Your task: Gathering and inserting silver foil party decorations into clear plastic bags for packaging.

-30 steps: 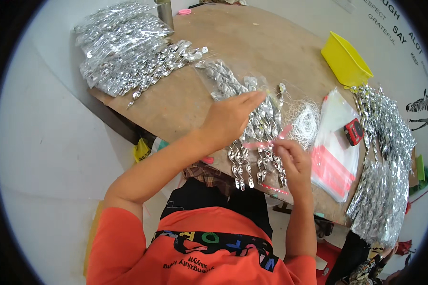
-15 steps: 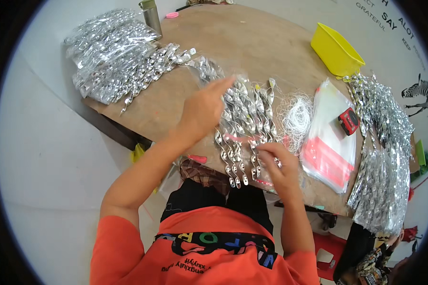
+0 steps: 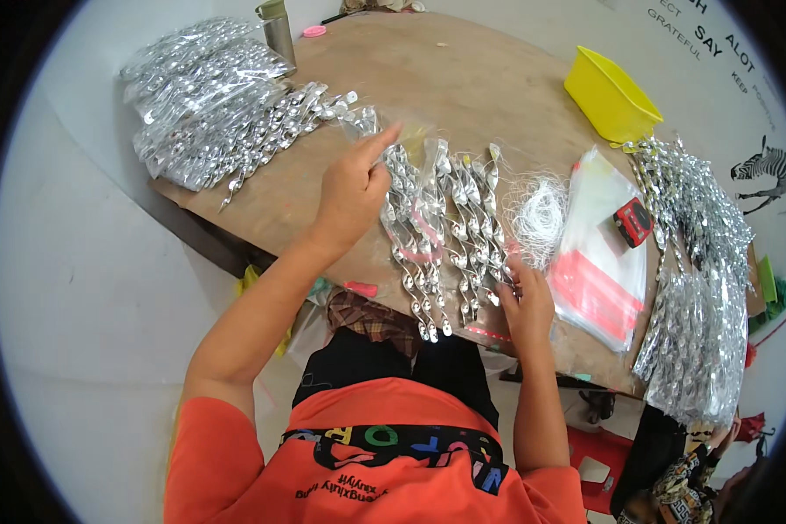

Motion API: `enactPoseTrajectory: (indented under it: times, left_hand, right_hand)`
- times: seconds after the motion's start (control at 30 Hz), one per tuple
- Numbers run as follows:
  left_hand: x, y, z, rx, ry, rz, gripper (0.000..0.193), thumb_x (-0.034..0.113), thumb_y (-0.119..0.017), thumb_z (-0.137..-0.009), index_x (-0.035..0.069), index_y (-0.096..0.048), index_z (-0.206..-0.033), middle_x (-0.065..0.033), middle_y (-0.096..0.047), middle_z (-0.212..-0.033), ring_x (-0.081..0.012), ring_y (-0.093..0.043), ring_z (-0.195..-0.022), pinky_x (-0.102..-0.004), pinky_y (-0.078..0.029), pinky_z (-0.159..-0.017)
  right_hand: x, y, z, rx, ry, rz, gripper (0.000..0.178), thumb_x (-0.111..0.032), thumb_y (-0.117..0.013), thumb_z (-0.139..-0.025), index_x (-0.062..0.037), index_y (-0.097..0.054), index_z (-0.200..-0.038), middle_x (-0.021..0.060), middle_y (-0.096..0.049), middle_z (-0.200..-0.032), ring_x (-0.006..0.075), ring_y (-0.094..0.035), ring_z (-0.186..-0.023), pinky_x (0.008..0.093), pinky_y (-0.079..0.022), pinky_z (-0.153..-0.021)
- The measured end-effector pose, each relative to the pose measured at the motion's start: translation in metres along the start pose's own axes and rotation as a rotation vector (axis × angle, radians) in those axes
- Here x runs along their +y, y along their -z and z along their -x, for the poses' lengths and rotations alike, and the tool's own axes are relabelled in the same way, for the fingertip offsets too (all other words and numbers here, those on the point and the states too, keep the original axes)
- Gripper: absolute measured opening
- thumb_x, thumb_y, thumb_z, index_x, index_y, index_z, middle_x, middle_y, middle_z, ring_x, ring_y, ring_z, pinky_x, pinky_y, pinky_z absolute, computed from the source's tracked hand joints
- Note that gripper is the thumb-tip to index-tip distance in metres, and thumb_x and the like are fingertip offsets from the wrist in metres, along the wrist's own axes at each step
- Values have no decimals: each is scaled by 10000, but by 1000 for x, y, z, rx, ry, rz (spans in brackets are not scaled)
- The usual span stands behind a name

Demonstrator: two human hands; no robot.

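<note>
My left hand [image 3: 351, 194] is at the upper left edge of a clear plastic bag [image 3: 430, 155] with a pink band. Its index finger is stretched out and the thumb stands apart; the other fingers are mostly hidden. Silver twisted strips [image 3: 417, 279] lie in and under this bag, their lower ends sticking out toward the table edge. Beside them lies a second bunch of silver twisted strips [image 3: 472, 210]. Next to that bunch's lower ends is my right hand [image 3: 529, 306], thumb and index finger apart, with nothing visible held between them.
White string [image 3: 537, 218] lies tangled right of the strips. Flat clear bags [image 3: 589, 284] carry a red tape measure [image 3: 633, 223]. Bagged silver strips [image 3: 205, 100] are heaped at left, more silver strips [image 3: 694, 332] at right. A yellow bin [image 3: 611, 96] and a metal bottle [image 3: 277, 39] stand farther back.
My left hand has moved left, and the bag with the upper ends of its strips has shifted left too. My right hand has moved slightly right, away from the strips' lower ends.
</note>
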State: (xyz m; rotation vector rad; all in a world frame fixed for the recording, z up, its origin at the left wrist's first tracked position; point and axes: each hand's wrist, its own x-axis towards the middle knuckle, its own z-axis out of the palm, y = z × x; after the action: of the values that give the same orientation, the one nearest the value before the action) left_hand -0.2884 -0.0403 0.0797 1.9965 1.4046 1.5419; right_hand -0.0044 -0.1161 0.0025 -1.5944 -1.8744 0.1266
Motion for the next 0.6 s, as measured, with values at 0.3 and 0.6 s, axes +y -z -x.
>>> enactPoseTrajectory:
  times: [0.3, 0.6]
  left_hand:
    - [4, -7, 11, -52, -31, -35, 474, -24, -482, -775, 47, -577, -1233, -191, -623, -1111, -355, -623, -892, -383, -496, -741]
    - [2, -5, 19, -67, -92, -7, 519, -49, -475, -777, 76, -550, -1275, -188, -612, -1145, -366, -620, -907, -405, -503, -744]
  right_hand:
    - [8, -8, -73, -81, -121, -204, 244, -113, -676, -803, -57, -641, -1039, 92, -610, -856, 209, -582, -707, 312, -475, -660]
    - [17, -72, -116, -64, 0, 1, 466, -175, -676, -706, -68, -542, -1139, 197, -624, -947, 352, -610, -845, 422, -480, -749]
